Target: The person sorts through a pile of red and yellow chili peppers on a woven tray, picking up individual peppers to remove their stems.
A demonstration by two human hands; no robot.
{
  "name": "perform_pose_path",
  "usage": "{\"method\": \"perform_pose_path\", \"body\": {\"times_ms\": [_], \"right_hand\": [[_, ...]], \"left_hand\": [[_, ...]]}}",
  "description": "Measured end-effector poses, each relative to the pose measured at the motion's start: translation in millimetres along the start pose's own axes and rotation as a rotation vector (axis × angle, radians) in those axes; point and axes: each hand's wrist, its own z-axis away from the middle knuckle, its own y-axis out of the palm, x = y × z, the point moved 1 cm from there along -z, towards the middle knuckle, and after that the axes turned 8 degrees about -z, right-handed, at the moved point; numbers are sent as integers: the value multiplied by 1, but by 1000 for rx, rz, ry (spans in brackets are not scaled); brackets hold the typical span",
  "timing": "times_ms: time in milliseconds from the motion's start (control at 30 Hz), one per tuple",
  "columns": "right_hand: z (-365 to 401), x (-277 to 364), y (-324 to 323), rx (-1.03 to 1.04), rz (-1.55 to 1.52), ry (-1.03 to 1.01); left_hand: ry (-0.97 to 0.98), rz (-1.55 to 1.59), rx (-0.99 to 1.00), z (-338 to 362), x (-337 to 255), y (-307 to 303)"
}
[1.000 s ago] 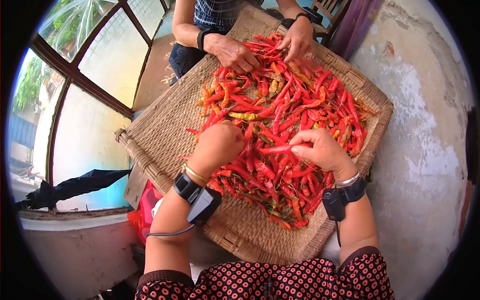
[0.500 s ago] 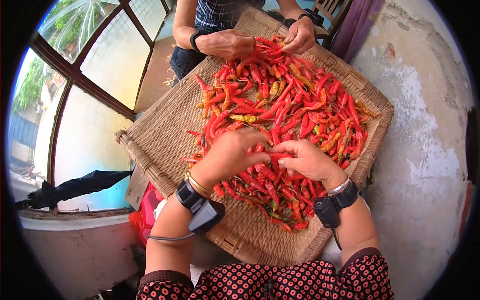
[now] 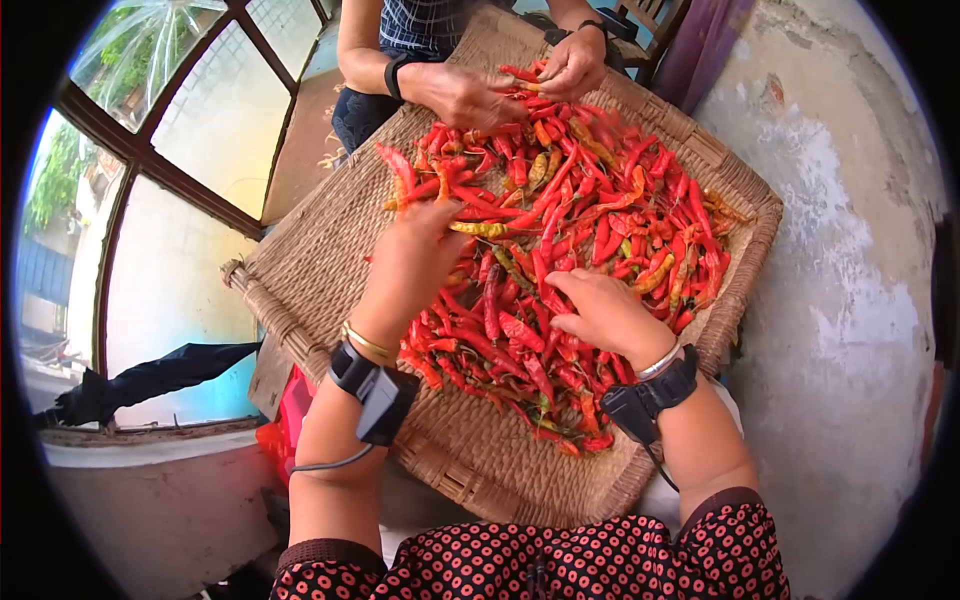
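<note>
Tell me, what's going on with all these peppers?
Two people are handling chili peppers heaped on a woven tray. The nearer person's left hand is at the heap's left side, its grip unclear; the right hand is open over the middle. Opposite, another person's hands are close together at the far end.

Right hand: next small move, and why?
Probably pinch one of the red chilies with the right hand: its thumb and forefinger stand apart, right over them. The left hand is blurred; whether it holds anything is unclear.
</note>
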Motion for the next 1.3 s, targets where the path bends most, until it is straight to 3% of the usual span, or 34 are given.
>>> {"method": "perform_pose_path", "body": {"times_ms": [33,67,167,267,367,467,567,667,700,800,833,900,1000,1033,1133,1167,1233,1267,1300], "right_hand": [[-1,-2,3,3,-1,4],[-2,-5,7,-3,-23,-32],[-2,-4,9,27,-100,-71],[-4,0,6,129,-193,-72],[-5,3,7,213,-244,-63],[-2,-1,8,161,-213,-105],[0,3,-10,120,-373,-12],[6,1,-22,82,-865,124],[5,2,-22,82,-866,121],[6,6,-24,12,-1119,100],[6,7,-25,7,-1118,96],[6,8,-24,15,-1173,66],[6,9,-25,13,-1183,69],[6,9,-26,13,-1183,69],[7,11,-27,25,-1218,57],[8,12,-27,64,-1250,53],[8,12,-27,107,-1280,40],[8,12,-27,116,-1276,47],[8,11,-27,124,-1273,54]], "left_hand": [[-6,-1,255,6,-16,-2],[179,14,268,12,-23,5],[296,-10,563,26,-44,15],[329,65,706,30,-46,14],[354,47,696,36,-51,13],[371,84,694,38,-50,17],[383,208,645,29,-41,9],[224,424,732,21,-30,-6],[224,421,732,20,-29,-10],[-203,794,911,19,-29,-16],[-197,791,910,18,-31,-18],[-377,984,908,17,-34,-22],[-254,958,1019,17,-33,-27],[-254,959,1019,16,-32,-25],[85,1041,620,13,-28,-18],[84,1040,619,12,-28,-14],[132,879,430,9,-26,-15],[-47,912,479,10,-26,-20],[-48,905,476,9,-23,-21]]}}
